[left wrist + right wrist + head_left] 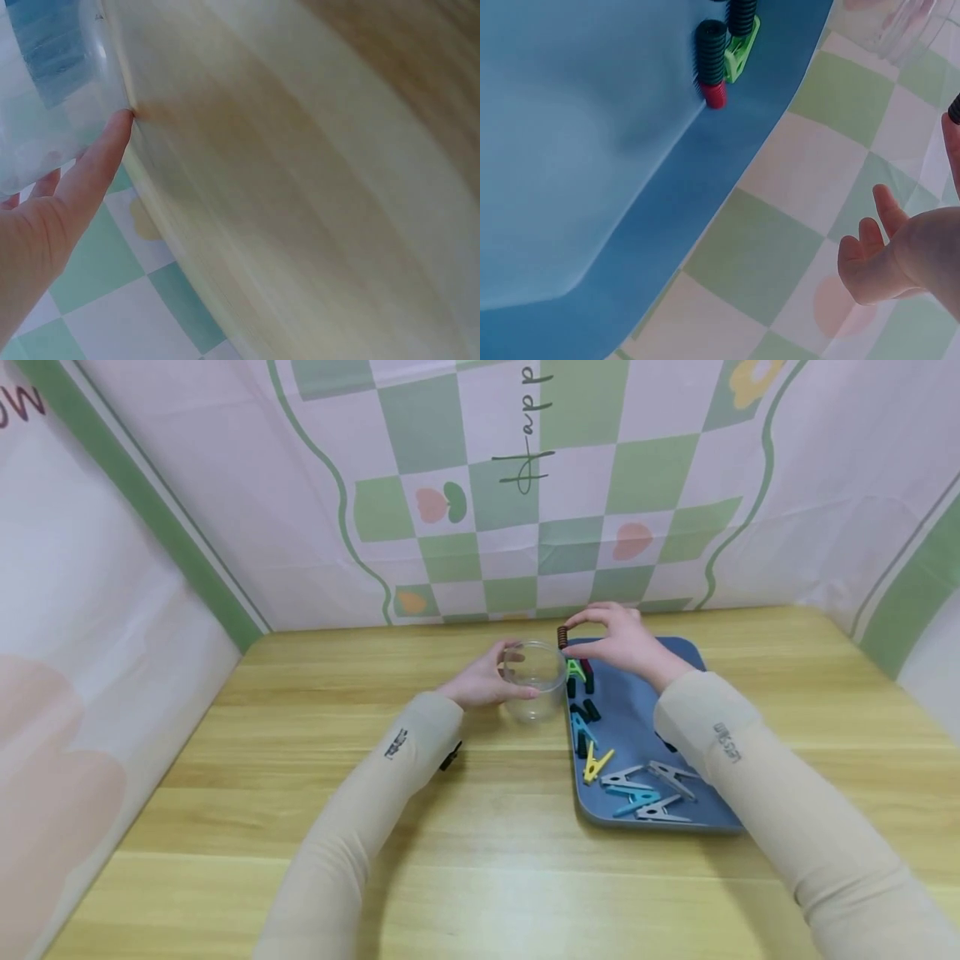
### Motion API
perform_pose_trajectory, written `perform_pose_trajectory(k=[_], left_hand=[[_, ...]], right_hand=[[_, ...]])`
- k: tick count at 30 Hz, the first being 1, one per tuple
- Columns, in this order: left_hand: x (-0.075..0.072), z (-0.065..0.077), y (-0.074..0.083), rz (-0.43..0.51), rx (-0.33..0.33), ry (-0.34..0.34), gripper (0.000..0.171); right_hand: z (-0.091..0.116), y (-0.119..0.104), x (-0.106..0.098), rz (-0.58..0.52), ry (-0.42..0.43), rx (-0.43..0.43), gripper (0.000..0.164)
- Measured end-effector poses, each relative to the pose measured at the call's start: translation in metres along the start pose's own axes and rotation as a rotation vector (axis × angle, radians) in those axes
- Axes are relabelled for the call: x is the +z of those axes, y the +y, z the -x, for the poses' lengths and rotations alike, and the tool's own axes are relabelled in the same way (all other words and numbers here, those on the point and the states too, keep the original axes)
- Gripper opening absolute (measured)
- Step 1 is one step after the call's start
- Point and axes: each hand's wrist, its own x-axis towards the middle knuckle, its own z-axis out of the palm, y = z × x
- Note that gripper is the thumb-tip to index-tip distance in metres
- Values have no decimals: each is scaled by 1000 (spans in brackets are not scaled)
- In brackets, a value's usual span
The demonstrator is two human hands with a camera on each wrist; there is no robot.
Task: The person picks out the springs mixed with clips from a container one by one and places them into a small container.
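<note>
My left hand (483,681) grips a clear round jar (534,706) from its left side, thumb across the near face. In the left wrist view the jar (67,112) is cut off by the frame edge. My right hand (615,639) pinches a dark coil spring (562,637) between thumb and index finger, just beyond the jar's right rim. Only the tip of that spring (955,111) shows in the right wrist view. Under the right hand lies a blue tray (630,693), with a green clothespin (575,669) and several dark springs (591,710) along its left side.
Toward the tray's near end lie a yellow clothespin (597,764), a blue clothespin (632,798) and several grey clothespins (671,777). A small black object (451,756) is partly hidden by the left sleeve. A checkered cloth (502,556) hangs behind the wooden table (495,860).
</note>
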Motion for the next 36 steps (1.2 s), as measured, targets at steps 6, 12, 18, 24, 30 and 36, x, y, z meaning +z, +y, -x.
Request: perform_pose_trajectory(k=[6,12,18,24,30,36], left_hand=[[-1,8,12,14,-15,-25,86],[2,-3,-2,-21,12,15,85],[2,-3,-2,-13,15,15,85],[1,10,14,16,-19,-25,86],[2,21,25,9,-17,-36,85],[1,20,24,14,-14,-35,86]], right_hand=[[-3,-2,7,3,-14,4,46],[-4,-6,12,12,-28,23,46],[-4,-9,17,27,-44,20,45],[-5,-10,21,23,-59,18,44],[-7,-12,23,22,-71,13,45],[-7,-12,24,16,-80,1,44]])
